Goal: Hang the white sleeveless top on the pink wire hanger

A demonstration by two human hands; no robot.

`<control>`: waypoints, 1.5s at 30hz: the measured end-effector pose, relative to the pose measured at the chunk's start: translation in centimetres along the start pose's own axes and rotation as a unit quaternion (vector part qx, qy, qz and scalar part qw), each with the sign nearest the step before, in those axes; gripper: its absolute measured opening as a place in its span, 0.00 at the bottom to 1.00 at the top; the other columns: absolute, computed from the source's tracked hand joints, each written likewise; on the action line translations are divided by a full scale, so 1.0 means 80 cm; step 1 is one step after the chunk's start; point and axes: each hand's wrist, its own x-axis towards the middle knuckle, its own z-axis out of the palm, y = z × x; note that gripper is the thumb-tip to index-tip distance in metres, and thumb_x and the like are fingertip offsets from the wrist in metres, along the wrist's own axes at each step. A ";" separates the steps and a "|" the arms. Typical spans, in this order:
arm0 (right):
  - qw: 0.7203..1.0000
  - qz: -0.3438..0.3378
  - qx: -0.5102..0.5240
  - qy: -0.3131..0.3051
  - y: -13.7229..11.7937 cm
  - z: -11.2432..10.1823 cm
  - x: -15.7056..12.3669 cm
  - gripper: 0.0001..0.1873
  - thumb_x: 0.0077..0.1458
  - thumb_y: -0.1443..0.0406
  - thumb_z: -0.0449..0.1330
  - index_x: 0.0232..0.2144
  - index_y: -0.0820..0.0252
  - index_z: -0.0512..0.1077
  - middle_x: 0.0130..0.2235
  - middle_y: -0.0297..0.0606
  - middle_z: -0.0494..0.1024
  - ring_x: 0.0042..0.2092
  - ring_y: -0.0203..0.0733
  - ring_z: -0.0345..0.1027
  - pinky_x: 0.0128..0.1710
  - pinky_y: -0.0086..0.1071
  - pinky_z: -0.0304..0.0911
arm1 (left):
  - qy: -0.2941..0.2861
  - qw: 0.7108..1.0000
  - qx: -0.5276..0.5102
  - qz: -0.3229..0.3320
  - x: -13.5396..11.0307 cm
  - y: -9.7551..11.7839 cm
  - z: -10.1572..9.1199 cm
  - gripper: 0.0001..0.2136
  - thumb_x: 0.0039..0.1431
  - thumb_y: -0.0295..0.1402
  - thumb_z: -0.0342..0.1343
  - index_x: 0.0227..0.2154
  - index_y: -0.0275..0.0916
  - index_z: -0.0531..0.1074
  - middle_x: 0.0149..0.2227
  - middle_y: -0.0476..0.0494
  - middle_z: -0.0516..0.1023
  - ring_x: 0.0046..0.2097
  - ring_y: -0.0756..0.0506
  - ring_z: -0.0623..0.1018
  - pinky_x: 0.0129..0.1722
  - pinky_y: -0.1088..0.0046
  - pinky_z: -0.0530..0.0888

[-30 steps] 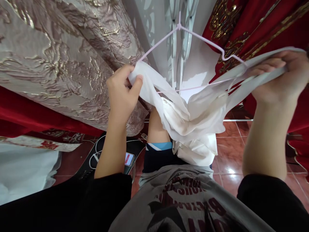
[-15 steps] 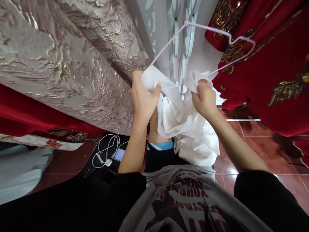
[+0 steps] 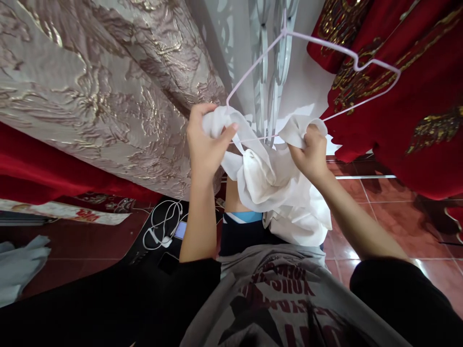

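A thin white garment (image 3: 260, 178) hangs bunched between my hands, its lower folds resting over my lap. My left hand (image 3: 208, 137) grips its upper left part, thumb over the cloth, beside the left end of the hanger. With fingers curled into the cloth, my right hand (image 3: 311, 152) holds the upper right part. A pale pink clothes hanger (image 3: 253, 67) hangs above; its lower bar runs across between my hands, partly behind the cloth. The hanger's right end sticks out bare past my right hand. The garment's exact kind cannot be made out.
Pink-gold brocade fabric (image 3: 119, 96) hangs close on the left, red gold-embroidered cloth (image 3: 398, 106) on the right. White metal scrollwork (image 3: 278, 62) stands behind the hanger. At lower left, a black surface holds a white cable (image 3: 154, 231) and a phone (image 3: 180, 230). Red tiles (image 3: 390, 219) cover the floor.
My left hand has shifted a little left and my right hand slightly right, spreading the cloth wider. The hanger has swung to the right, and its left end now shows above the cloth.
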 end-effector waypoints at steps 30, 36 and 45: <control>0.996 0.010 0.087 -0.002 -0.011 -0.001 -0.004 0.19 0.69 0.49 0.55 0.33 0.56 0.67 0.36 0.40 0.74 0.39 0.44 0.71 0.37 0.38 0.68 | 0.111 0.988 0.106 -0.030 0.011 0.032 -0.059 0.12 0.52 0.22 0.59 0.37 0.42 0.81 0.23 0.51 0.78 0.19 0.55 0.68 0.17 0.76 0.61; 0.997 0.030 0.069 -0.008 -0.017 -0.003 -0.009 0.16 0.67 0.52 0.56 0.30 0.55 0.66 0.34 0.41 0.75 0.38 0.44 0.71 0.36 0.38 0.68 | 0.114 0.944 -0.200 -0.238 -0.009 -0.032 -0.074 0.07 0.58 0.23 0.58 0.30 0.42 0.73 0.18 0.55 0.60 0.19 0.56 0.56 0.17 0.78 0.58; 0.983 0.066 0.165 -0.048 -0.067 -0.001 -0.020 0.18 0.69 0.53 0.53 0.30 0.56 0.67 0.33 0.40 0.75 0.39 0.44 0.71 0.42 0.40 0.71 | -0.042 0.925 -0.315 -0.209 -0.091 -0.011 0.040 0.09 0.68 0.40 0.58 0.48 0.47 0.74 0.56 0.40 0.82 0.24 0.53 0.66 0.24 0.74 0.67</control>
